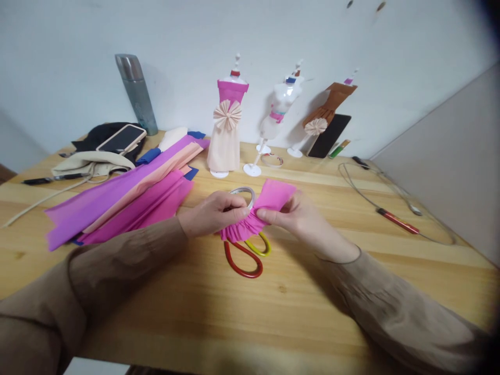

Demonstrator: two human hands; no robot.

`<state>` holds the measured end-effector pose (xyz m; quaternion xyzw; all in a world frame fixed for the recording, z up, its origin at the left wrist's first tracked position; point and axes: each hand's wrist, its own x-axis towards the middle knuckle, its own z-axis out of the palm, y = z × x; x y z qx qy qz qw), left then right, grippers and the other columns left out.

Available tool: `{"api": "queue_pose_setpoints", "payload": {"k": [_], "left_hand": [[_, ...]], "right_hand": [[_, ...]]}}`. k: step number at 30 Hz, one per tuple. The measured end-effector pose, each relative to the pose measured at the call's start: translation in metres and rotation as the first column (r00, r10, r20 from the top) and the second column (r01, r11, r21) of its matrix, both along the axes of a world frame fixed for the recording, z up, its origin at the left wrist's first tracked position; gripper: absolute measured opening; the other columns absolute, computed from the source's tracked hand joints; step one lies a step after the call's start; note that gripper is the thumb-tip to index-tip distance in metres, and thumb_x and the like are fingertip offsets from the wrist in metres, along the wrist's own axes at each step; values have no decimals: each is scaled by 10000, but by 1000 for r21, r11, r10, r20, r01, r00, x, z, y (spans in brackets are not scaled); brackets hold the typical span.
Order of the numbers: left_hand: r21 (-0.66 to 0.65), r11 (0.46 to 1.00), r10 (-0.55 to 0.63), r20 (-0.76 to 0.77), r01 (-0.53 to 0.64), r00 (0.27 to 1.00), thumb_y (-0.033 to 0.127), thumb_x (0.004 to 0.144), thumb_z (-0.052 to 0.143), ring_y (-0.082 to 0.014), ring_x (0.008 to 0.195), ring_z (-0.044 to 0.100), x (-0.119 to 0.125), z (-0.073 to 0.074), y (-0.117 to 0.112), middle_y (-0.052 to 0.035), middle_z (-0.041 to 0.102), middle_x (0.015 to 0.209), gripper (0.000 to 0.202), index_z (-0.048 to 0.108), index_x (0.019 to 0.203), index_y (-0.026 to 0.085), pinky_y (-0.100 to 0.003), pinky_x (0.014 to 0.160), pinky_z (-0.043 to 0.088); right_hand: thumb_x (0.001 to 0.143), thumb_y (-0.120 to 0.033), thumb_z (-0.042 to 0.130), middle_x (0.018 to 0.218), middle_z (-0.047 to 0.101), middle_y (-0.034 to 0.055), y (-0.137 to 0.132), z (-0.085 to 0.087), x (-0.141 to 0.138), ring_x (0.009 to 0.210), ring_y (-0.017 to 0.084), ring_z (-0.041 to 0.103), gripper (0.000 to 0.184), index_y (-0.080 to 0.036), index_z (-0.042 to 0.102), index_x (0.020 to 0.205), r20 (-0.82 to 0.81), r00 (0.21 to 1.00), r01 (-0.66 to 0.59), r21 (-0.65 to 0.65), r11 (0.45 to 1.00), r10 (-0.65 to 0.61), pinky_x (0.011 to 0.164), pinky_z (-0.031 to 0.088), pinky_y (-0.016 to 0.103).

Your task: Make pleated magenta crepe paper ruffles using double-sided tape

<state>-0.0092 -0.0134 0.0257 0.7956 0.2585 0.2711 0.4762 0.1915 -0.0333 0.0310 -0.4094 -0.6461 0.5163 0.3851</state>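
Note:
A strip of pink crepe paper (273,197) stretches between my two hands above the middle of the table. Its left part is gathered into small pleats, while the right part is flat. My left hand (214,211) pinches the pleated end with thumb and fingers. My right hand (299,214) grips the strip at the right, thumb on top. Beneath the paper lies a pair of scissors with red and yellow handles (244,265); its blades are hidden. A roll of tape (247,194) sits just behind my left fingers.
Small mannequins in paper dresses, such as the pink and cream one (223,143), stand along the wall. Sheets of coloured crepe paper (128,192), a phone (123,139) and a bottle (136,96) are at left. A cable with a red-handled tool (397,221) lies at right.

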Motion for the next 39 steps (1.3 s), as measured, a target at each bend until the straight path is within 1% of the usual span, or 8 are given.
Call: {"api": "queue_pose_setpoints", "payload": {"k": [3, 6, 13, 17, 22, 24, 29, 39], "left_hand": [[47, 999, 22, -17, -21, 1000, 296, 859, 445, -80, 548, 327, 1, 1, -1, 43, 326, 566, 351, 321, 554, 175, -242, 520, 255], [61, 998, 36, -33, -34, 999, 304, 862, 435, -82, 542, 338, 2, 1, -1, 42, 333, 559, 348, 333, 556, 174, -243, 511, 248], [187, 980, 94, -124, -69, 988, 263, 863, 437, -81, 543, 343, 2, 5, -4, 45, 344, 561, 316, 369, 570, 165, -246, 518, 242], [180, 982, 85, -124, -62, 989, 258, 867, 437, -83, 547, 339, 2, 6, -6, 43, 350, 565, 312, 375, 576, 165, -247, 522, 243], [174, 983, 80, -112, -59, 990, 271, 870, 440, -84, 549, 325, 2, 5, -6, 43, 337, 562, 324, 358, 574, 170, -248, 521, 238], [203, 977, 90, -111, -66, 990, 267, 870, 441, -83, 550, 318, 2, 5, -6, 44, 331, 560, 325, 352, 573, 170, -248, 524, 235], [271, 959, 112, -112, -78, 987, 256, 870, 437, -81, 552, 312, 3, 5, -6, 47, 320, 554, 326, 332, 573, 171, -249, 529, 231], [183, 980, 100, -104, -80, 989, 252, 857, 448, -79, 547, 317, 2, 2, -4, 47, 317, 559, 320, 336, 568, 171, -240, 517, 234]], "right_hand": [[704, -323, 741, 655, 641, -12, -4, 1, -4, 600, 123, 569, 193, -165, 637, 666, -2, 1000, 24, 30, 999, -24, 610, 479, 272], [715, -339, 720, 686, 650, -7, -8, 2, -7, 618, 126, 573, 190, -169, 634, 707, 1, 999, 42, 46, 998, -42, 616, 478, 272], [697, -368, 702, 568, 560, -20, -8, 3, -6, 529, 113, 483, 259, -162, 573, 605, 139, 982, 121, 76, 990, -131, 520, 401, 263], [680, -350, 721, 584, 573, -18, -5, 4, -5, 538, 116, 495, 234, -166, 594, 613, 86, 991, 96, 28, 995, -98, 533, 417, 264], [687, -333, 741, 725, 672, 10, -4, 2, -5, 651, 143, 590, 190, -166, 663, 733, -60, 998, 28, -25, 999, -29, 669, 496, 301], [698, -328, 738, 714, 667, 5, -6, 2, -5, 645, 139, 587, 182, -166, 660, 731, -47, 998, 39, -15, 999, -40, 669, 494, 297], [719, -322, 718, 619, 602, -18, -10, 3, -6, 569, 117, 525, 198, -166, 616, 653, 29, 996, 87, 69, 994, -90, 574, 444, 263], [705, -335, 748, 703, 692, 4, -2, 3, -2, 642, 137, 605, 172, -175, 685, 716, -48, 997, 65, -14, 998, -66, 663, 494, 286]]}}
